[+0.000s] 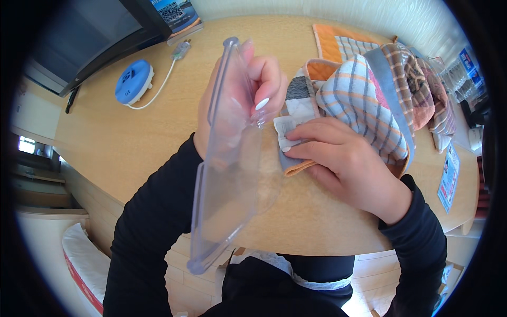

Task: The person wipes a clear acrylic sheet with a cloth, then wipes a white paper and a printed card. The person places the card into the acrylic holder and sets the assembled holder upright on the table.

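Left fingers (268, 79) curl closed round the clear panel (224, 179) near its top; right fingers (311, 150) pinch the cloth (362, 100).

I take this for a living space, a home or guest room; I can't tell which. I see a light wooden desk (169, 121), a dark screen (84, 37) far left, a pale textured wall (259, 7) behind, and a white cushion (84, 256) near left.
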{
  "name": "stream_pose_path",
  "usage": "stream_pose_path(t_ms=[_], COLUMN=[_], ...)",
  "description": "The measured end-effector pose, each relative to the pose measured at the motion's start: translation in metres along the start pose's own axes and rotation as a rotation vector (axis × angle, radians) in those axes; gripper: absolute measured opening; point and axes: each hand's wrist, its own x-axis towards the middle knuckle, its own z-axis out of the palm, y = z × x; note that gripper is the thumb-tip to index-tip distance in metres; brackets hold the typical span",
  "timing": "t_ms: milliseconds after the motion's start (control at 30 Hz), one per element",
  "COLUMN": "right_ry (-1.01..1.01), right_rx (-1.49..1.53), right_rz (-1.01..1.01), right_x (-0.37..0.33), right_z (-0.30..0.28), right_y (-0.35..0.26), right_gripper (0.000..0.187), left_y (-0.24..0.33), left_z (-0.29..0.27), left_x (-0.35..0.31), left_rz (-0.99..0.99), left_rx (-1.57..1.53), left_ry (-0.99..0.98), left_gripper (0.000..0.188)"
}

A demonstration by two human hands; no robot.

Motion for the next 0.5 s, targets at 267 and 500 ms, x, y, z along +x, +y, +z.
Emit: stream_pose_path(t_ms=[267,500], right_ry=[-0.012,0.001], right_rx=[-0.017,0.290], right_rz=[-0.006,0.300], right_x=[-0.001,-0.001], right_z=[-0.003,-0.011], right_y=[0.003,-0.004], right_gripper=[0.024,0.016], left_y=[-0.008,-0.011], left_z=[0.005,-0.010], left_x=[-0.001,-0.001], left_rz=[-0.117,-0.401], left_rx=[-0.259,-0.996], left_ry=[-0.319,-0.285], left_gripper=[0.058,0.054])
